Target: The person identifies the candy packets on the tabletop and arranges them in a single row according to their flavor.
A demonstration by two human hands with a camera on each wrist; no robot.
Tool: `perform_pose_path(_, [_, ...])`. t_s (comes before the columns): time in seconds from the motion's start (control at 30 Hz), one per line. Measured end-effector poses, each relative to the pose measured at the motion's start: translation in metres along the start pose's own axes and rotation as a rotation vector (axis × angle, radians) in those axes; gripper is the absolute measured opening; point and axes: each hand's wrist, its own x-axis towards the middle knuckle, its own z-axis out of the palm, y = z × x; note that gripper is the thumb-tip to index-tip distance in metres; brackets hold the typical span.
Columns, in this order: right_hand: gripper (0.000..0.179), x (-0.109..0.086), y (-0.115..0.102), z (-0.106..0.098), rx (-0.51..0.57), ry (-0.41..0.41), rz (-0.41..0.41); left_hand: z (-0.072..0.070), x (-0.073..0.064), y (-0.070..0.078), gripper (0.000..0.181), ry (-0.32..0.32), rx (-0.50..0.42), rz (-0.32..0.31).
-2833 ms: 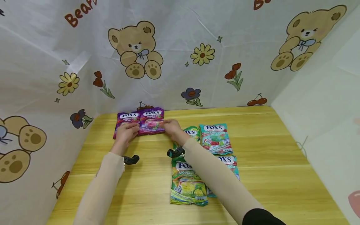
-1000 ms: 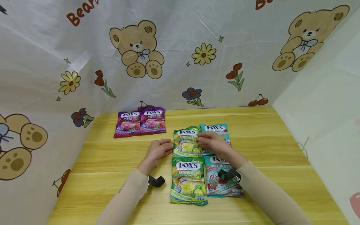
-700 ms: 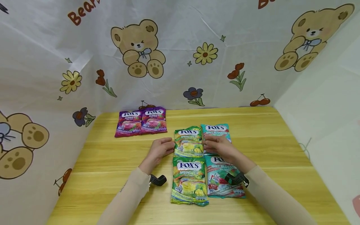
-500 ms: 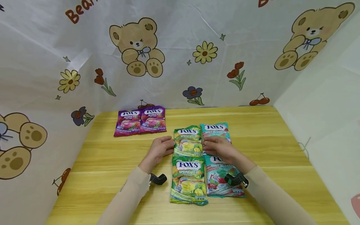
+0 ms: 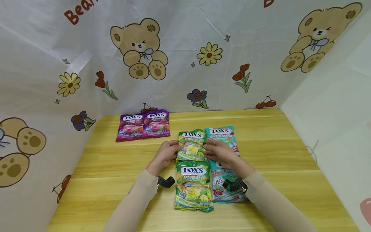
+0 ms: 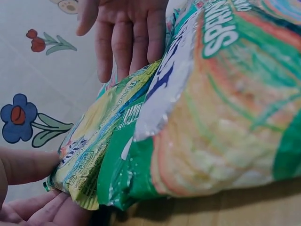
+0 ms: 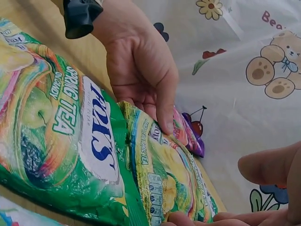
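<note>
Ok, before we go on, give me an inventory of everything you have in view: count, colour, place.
Spring Tea bags: 2, green and yellow, middle of the table, one behind the other
Mint Blossom bags: 2, turquoise, just right of those, one behind the other
Berries bags: 2, purple, far left of the table, side by side
Table: 1, yellowish wood, under all six bags
Printed sheet: 1, white with bears, flowers and cherries, behind the table
Wrist cameras: 2, black, one per wrist
Sleeves: 2, beige, one per arm
Left hand: 1, bare, pinching the far Spring Tea bag
Right hand: 1, bare, at that bag's right edge
</note>
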Motion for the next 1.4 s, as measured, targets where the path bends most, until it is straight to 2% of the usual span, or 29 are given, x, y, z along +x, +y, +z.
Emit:
perform_pose_path(0.27, [0.061,0.000,0.000,0.005,0.072,0.027,-0.002,-0.007,0.007,-0.007,0.058,0.023,-0.039,0.018])
perform_pose_path(0.37, [0.061,0.000,0.001,0.007,0.071,0.033,0.011,-0.010,0.008,-0.008,0.057,0.036,-0.047,0.005])
perform_pose_path(0.57, [0.065,0.002,0.001,0.013,0.081,0.010,0.018,-0.011,0.008,-0.007,0.059,0.035,-0.045,-0.004])
perform_pose_path(0.77, [0.070,0.009,0.000,0.019,0.121,0.078,0.021,-0.011,0.008,-0.008,0.060,0.013,-0.039,-0.001])
perform_pose_path(1.13, [0.075,0.018,0.002,0.022,0.133,0.054,-0.021,-0.015,0.002,0.005,0.061,0.000,-0.020,0.024])
perform_pose_path(1.4, [0.080,0.029,-0.002,0.028,0.177,0.065,-0.030,-0.017,0.005,0.015,0.062,0.001,-0.050,0.029])
